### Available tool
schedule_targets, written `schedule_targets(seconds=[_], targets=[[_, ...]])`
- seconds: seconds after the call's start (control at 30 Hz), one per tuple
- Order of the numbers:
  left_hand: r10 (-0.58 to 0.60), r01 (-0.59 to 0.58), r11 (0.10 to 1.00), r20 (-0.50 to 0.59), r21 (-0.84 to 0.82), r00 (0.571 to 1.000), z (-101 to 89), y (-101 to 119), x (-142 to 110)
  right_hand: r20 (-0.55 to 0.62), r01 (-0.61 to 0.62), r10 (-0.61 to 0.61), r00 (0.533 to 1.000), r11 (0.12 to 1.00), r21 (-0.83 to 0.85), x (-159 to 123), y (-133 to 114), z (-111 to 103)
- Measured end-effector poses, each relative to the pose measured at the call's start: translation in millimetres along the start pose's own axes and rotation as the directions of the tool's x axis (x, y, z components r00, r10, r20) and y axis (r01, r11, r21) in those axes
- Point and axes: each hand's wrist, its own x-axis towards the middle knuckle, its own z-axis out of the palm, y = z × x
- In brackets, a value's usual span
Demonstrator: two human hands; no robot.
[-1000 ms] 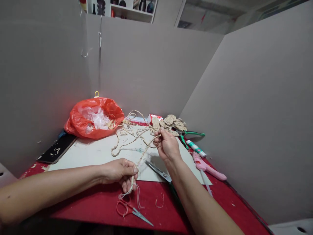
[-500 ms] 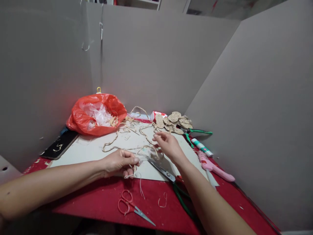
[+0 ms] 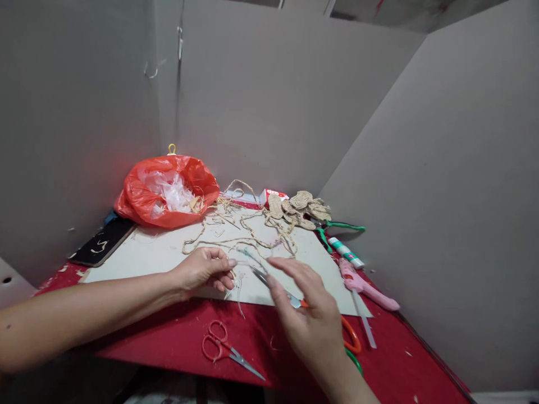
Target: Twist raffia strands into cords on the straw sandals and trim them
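My left hand point(image 3: 206, 269) is closed, thumb and fingers pinching the end of a thin straw cord, with loose white threads point(image 3: 240, 294) hanging below. The twisted cord point(image 3: 214, 242) runs in loose loops across the white board point(image 3: 147, 252). My right hand point(image 3: 311, 308) is spread over a large pair of scissors, thumb and fingers apart. The scissors' blades point(image 3: 292, 300) point toward my left hand, and an orange handle loop point(image 3: 352, 335) shows beyond my right hand, with green beside it. Small red-handled scissors point(image 3: 231, 350) lie on the red cloth near the front edge.
An orange-red plastic bag point(image 3: 138, 207) of scraps stands back left by a dark phone-like slab point(image 3: 103, 241). Coiled straw pieces point(image 3: 301, 200) are heaped back right. Green-handled pliers point(image 3: 343, 226), a glue stick point(image 3: 346, 252) and a pink glue gun point(image 3: 370, 289) line the right side. Grey panels enclose the table.
My right hand has drawn back from the cord toward me and now hovers over the large scissors. The cord it was near lies on the board. My left hand keeps its pinch.
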Motion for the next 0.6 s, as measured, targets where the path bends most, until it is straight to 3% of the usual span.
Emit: schedule_targets(seconds=[0.1,0.27,0.37,0.43,0.47,0.53,0.6], targets=[[0.013,-0.013,0.999,-0.004,-0.029,1.0,5.5,3,-5,0.209,0.032,-0.032,0.977,0.999,0.004,-7,-6,9],[-0.044,0.044,0.999,0.019,0.0,0.999,7.5,3,-11,0.371,-0.228,0.138,0.918,0.95,0.212,-11,-11,21],[-0.09,0.081,0.99,0.073,0.116,0.993,1.6,0,-11,0.48,-0.428,0.236,0.845,0.837,0.342,-9,-14,17],[-0.092,0.073,0.973,0.076,0.22,0.993,-2.4,0,-12,0.56,-0.572,0.295,0.774,0.706,0.419,-7,-13,14],[-0.035,0.021,0.961,0.049,0.274,0.998,-3.7,2,-14,0.592,-0.63,0.316,0.742,0.631,0.453,-7,-12,13],[0.202,-0.176,0.891,-0.02,0.418,0.979,-4.0,7,-18,0.633,-0.704,0.339,0.696,0.497,0.508,-7,-8,13],[0.438,-0.361,0.727,0.011,0.585,0.899,-1.1,14,-24,0.667,-0.742,0.337,0.665,0.404,0.535,-7,-4,14]])
